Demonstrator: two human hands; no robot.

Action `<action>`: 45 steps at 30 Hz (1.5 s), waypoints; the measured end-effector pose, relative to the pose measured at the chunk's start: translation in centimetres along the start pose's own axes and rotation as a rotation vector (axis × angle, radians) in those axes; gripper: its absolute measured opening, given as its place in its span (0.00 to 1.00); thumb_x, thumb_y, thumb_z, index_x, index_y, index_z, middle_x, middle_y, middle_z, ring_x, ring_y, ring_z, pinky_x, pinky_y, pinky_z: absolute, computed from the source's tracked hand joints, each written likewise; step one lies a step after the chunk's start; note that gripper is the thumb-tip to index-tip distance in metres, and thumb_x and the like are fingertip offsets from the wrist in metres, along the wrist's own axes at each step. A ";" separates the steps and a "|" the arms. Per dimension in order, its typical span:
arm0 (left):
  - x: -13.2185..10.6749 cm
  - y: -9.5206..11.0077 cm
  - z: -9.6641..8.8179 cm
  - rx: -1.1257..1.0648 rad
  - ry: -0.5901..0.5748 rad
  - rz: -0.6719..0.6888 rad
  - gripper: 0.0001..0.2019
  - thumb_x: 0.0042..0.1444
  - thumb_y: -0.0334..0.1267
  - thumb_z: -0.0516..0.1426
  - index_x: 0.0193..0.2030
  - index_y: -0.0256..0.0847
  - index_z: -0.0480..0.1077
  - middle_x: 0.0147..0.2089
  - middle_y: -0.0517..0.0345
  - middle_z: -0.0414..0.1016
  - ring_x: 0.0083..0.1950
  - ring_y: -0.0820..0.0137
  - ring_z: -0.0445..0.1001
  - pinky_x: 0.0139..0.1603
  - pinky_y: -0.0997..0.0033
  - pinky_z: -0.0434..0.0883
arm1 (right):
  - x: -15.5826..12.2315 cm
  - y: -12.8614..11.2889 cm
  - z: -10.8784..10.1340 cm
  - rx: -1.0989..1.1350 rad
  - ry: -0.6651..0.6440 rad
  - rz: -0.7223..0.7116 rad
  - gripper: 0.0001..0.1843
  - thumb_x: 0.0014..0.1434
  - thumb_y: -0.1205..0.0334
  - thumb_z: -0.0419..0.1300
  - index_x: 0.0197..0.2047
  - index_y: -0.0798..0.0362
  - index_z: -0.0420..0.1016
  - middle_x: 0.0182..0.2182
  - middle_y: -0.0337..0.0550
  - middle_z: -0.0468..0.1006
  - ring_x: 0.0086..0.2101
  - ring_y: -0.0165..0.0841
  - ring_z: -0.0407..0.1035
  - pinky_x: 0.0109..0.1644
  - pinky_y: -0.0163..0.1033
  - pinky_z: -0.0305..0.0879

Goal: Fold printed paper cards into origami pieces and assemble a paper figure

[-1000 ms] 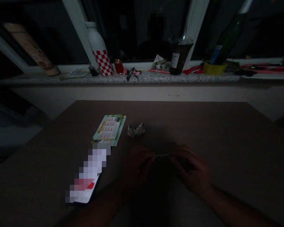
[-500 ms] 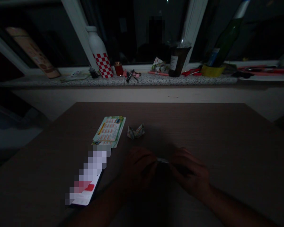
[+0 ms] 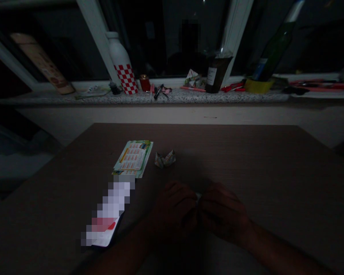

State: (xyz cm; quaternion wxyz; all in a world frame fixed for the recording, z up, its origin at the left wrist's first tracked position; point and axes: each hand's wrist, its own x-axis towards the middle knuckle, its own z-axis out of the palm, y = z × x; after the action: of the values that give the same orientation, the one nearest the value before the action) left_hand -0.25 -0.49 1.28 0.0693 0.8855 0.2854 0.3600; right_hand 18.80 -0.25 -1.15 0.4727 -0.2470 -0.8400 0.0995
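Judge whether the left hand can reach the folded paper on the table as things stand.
Probably yes: the folded paper lies just beyond the left hand, nothing visible between, though it seems to hold a pale scrap.

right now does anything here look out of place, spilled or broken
Nothing stands out as spilled or broken. The tan bottle, white bottle and green bottle seem to lean, but the window frames slant likewise, so that's probably the lens. The pale piece between the left hand and right hand is too covered to judge.
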 end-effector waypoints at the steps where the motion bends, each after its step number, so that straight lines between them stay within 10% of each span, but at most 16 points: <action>1: 0.0 0.0 0.0 -0.002 -0.003 0.002 0.04 0.52 0.27 0.54 0.33 0.39 0.68 0.34 0.53 0.76 0.37 0.67 0.71 0.41 0.63 0.65 | 0.0 0.0 0.0 0.001 -0.006 -0.011 0.10 0.53 0.73 0.62 0.37 0.50 0.73 0.29 0.41 0.78 0.32 0.34 0.71 0.36 0.43 0.69; 24: -0.7 -2.1 -1.7 0.041 0.177 -0.197 0.05 0.50 0.27 0.54 0.33 0.41 0.65 0.36 0.56 0.74 0.38 0.67 0.72 0.41 0.64 0.69 | 0.9 -0.6 -0.8 0.084 0.205 0.102 0.11 0.49 0.78 0.58 0.34 0.54 0.70 0.26 0.43 0.71 0.27 0.34 0.67 0.29 0.41 0.66; 32: -0.7 -0.1 -0.2 -0.003 0.059 -0.092 0.16 0.54 0.34 0.57 0.51 0.39 0.64 0.46 0.49 0.72 0.47 0.63 0.70 0.46 0.61 0.69 | 0.6 -0.5 -0.3 0.109 0.152 0.072 0.12 0.48 0.78 0.59 0.34 0.54 0.70 0.25 0.42 0.71 0.27 0.33 0.67 0.29 0.41 0.66; 45: -0.6 0.2 0.6 -0.088 0.115 -0.006 0.06 0.59 0.27 0.51 0.39 0.38 0.67 0.35 0.55 0.74 0.36 0.70 0.71 0.41 0.66 0.66 | 0.7 -0.6 -0.1 0.064 0.122 0.091 0.11 0.48 0.76 0.58 0.34 0.52 0.69 0.25 0.41 0.71 0.27 0.33 0.67 0.30 0.41 0.66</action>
State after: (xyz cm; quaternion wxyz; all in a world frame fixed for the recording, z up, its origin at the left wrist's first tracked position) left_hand -0.09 -0.94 0.57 0.0930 0.8586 0.2755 0.4222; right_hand 18.38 -0.38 -0.36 0.5258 -0.2754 -0.7938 0.1326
